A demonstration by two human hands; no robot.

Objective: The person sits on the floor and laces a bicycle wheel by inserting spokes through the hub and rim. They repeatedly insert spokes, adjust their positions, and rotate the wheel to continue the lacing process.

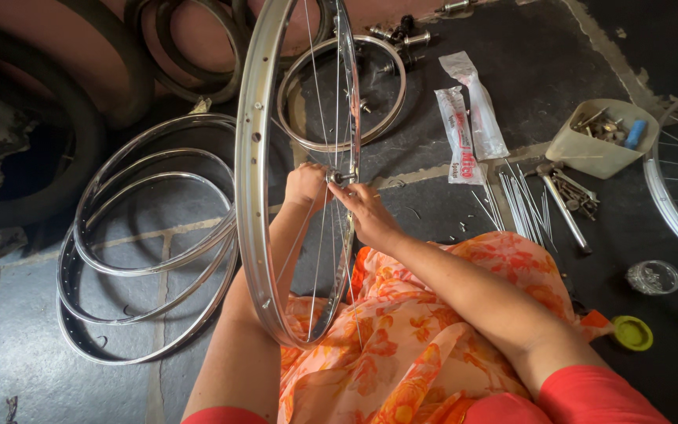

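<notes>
The big wheel rim [254, 157] stood up on its edge in the person's lap, on the orange flowery cloth [402, 330]; it was the biggest shiny thing there; thin spokes [319, 86] ran from the rim in to the hub [341, 178] in the middle. At nine o'clock from the wheel, a pile of bare rims [131, 259] lay flat on the grey floor [9, 345]; black tyres [80, 118] leaned at about ten o'clock. At two o'clock lay two long plastic packets [464, 118]; at three o'clock lay a bunch of loose spokes [521, 206] and a small tub of metal bits [602, 140]; a little green lid [632, 333] sat at four o'clock.

The left hand [304, 185] was curled shut around spokes right beside the hub; the right hand [362, 213] pinched at the hub with its fingers, though just what they pinched was too small to see.

It looked like the step of fitting spokes at the hub; the next move would likely need a steady wheel and careful little fingers.
</notes>
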